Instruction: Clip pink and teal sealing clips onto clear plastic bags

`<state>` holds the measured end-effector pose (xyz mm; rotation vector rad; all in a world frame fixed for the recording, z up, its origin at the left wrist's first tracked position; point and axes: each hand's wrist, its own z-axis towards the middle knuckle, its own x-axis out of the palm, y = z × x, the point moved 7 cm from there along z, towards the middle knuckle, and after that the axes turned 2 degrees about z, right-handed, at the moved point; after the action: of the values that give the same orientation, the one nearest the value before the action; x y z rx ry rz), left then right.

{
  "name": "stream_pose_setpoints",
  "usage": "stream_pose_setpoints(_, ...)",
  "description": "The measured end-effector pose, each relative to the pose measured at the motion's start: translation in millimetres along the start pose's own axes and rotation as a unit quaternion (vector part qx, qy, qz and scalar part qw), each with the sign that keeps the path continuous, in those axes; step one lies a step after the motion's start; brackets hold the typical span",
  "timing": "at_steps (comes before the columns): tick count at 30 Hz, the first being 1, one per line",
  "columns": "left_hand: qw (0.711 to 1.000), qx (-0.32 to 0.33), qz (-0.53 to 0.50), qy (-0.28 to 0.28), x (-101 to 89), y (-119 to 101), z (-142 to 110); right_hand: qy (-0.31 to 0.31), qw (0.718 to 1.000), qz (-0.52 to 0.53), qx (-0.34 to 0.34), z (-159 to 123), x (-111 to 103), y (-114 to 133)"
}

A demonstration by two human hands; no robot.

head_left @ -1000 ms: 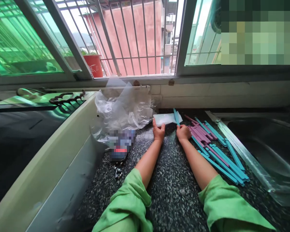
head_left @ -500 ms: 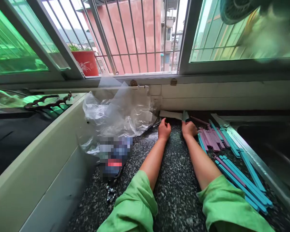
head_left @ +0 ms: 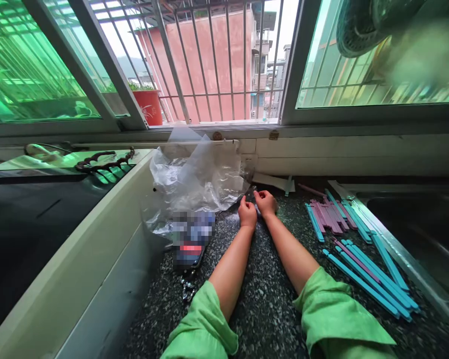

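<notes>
My left hand (head_left: 247, 213) is closed, fingertips pinched together, just above the speckled dark countertop (head_left: 262, 299). Close on its right, my right hand (head_left: 265, 203) is also pinched, its fingertips turned toward the left hand. A small dark, shiny bit shows by the fingertips, but I cannot make out what it is. Behind the hands lies a pale flat strip (head_left: 271, 180), with a short teal piece (head_left: 288, 186) across its right end. Crumpled clear plastic bags (head_left: 198, 174) lie left of the hands. Purple sticks (head_left: 331, 217) and blue sticks (head_left: 381, 284) are spread to the right.
A phone (head_left: 194, 244) with a blurred screen lies left of my forearm, small shiny scraps (head_left: 187, 289) beside it. A metal sink (head_left: 415, 214) is at the right. A pale raised edge (head_left: 108, 234) bounds the left, a brown claw clip (head_left: 107, 162) beyond it.
My right hand has left the teal piece and strip and moved left, close to my left hand. My left hand has come slightly nearer to me. The view has shifted a little.
</notes>
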<state>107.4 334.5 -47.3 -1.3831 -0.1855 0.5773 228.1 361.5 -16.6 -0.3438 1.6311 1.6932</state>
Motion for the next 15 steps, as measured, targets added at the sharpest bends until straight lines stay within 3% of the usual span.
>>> stream_pose_setpoints(7, 1.0, 0.004, 0.004, 0.013, -8.5, -1, -14, 0.008, 1.0, 0.022, -0.014, -5, -4, 2)
stream_pose_setpoints(15, 0.999, 0.04, 0.026, -0.016, -38.3, -8, -41, -0.007, 0.999, 0.042, -0.026, 0, 8, 16)
